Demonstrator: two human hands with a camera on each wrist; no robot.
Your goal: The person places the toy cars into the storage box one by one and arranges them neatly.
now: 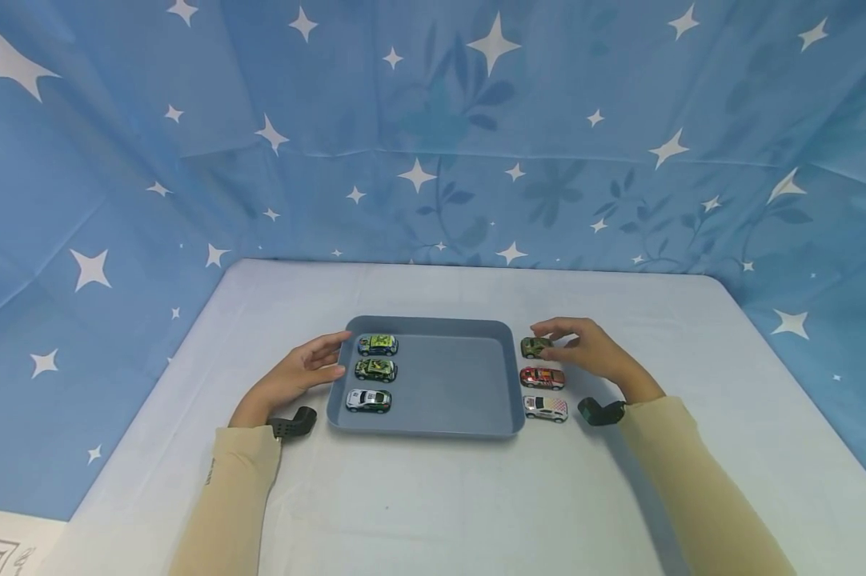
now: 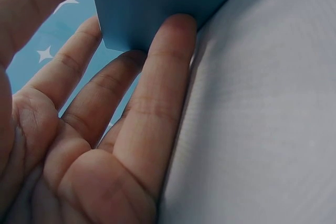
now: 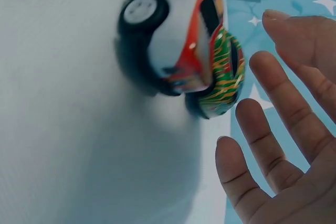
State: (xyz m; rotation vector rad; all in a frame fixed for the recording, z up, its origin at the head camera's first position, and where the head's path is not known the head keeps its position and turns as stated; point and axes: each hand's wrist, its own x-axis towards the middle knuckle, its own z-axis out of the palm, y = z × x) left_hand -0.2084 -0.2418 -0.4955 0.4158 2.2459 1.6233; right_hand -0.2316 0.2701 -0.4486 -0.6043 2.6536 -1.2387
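My left hand (image 1: 298,373) is at the left wall of a blue-grey tray (image 1: 433,433). The left wrist view shows its extended fingers (image 2: 152,98) against the tray's outer wall (image 2: 157,3). Inside the tray, along its left side, lie a blue-yellow toy car (image 1: 378,345), a green camouflage toy car (image 1: 375,370) and a white-green toy car (image 1: 368,401). My right hand (image 1: 591,349) hovers around a green toy car (image 1: 535,347) outside the tray's right wall. Its parted fingers (image 3: 283,87) stand apart from that green patterned car (image 3: 223,85) in the right wrist view.
In a column below the green car are a red toy car (image 1: 543,378) and a white toy car (image 1: 545,409), both just right of the tray. A white cloth covers the table (image 1: 433,504). A blue star-patterned curtain (image 1: 433,120) hangs behind.
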